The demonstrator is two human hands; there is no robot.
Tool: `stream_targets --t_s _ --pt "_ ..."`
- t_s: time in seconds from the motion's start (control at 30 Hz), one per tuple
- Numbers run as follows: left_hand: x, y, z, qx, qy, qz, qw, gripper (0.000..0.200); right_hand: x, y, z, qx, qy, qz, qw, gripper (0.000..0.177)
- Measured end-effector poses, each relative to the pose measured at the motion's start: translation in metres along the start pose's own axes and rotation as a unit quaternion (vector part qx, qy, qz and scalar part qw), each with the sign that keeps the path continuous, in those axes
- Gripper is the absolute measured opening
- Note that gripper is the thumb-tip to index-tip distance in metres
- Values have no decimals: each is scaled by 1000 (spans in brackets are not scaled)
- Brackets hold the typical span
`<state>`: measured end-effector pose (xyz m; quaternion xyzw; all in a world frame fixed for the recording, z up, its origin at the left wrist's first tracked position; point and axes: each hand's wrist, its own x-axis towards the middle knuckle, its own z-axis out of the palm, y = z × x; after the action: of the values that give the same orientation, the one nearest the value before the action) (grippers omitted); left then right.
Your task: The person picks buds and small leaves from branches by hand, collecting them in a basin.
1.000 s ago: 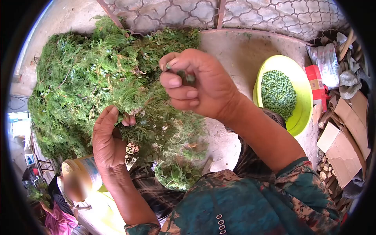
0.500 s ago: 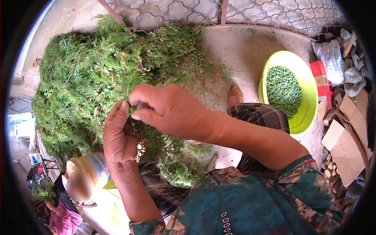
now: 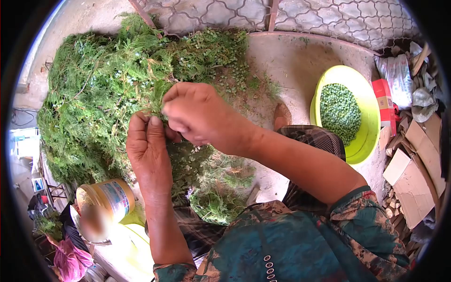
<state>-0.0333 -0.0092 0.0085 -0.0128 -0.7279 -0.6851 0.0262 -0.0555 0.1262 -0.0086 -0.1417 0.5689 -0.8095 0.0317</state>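
My left hand [image 3: 150, 148] is closed, its thumb and fingertips pinching a green conifer sprig [image 3: 156, 104] in front of the big heap of cut branches [image 3: 94, 103]. Close beside it, my right hand [image 3: 199, 117] has its fingers curled in. Those fingers are slightly blurred, and whatever they hold is hidden. Small pale blue-green cones or berries dot the heap. To the right, a yellow-green basin [image 3: 371, 134] contains many round green cones or berries [image 3: 339, 113].
A wire lattice [image 3: 324, 19] runs along the far side. Cardboard [image 3: 413, 188], a red box [image 3: 384, 103] and plastic bags lie at the right. At lower left are a yellowish bucket [image 3: 101, 192] and pink cloth [image 3: 70, 258]. Loose greenery [image 3: 221, 202] lies near my legs.
My right hand has moved slightly up and to the right, off the left fingertips. My left hand has turned and shifted a little, still pinching greenery.
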Motion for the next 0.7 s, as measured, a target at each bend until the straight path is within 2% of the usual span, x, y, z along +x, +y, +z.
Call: stream_targets --t_s 0.03,0.07,0.17,0.23,0.33,0.4,0.43,0.5,0.57,0.67,0.7 --pt "1 1 0 0 1 -1 1000 9 -2 -9 -3 283 -70 185 938 11" --pt "2 1 1 -23 -3 10 1000 9 -1 -9 1 375 -46 246 893 10" --pt "1 1 5 -40 7 19 999 7 -1 -1 2 426 -32 232 874 8" --pt "0 1 6 10 -3 57 998 5 0 -1 3 422 -16 238 874 7" --pt "0 2 5 26 -4 59 998 4 0 -1 2 436 -28 237 868 8" --pt "0 2 4 42 7 56 998 5 0 -5 5 358 -25 222 906 14" --pt "-1 1 1 66 9 40 997 7 0 -5 4 358 -25 223 906 14" --pt "1 1 -4 90 11 24 996 9 1 -6 1 233 -11 183 955 20" --pt "6 4 -6 0 -39 2 999 9 3 -12 0 223 7 180 958 20" --pt "7 8 -5 -56 -20 -14 998 8 3 -14 0 266 13 180 947 17" --pt "6 10 -7 -56 -19 -14 998 8 4 -17 -3 294 -37 225 928 15"
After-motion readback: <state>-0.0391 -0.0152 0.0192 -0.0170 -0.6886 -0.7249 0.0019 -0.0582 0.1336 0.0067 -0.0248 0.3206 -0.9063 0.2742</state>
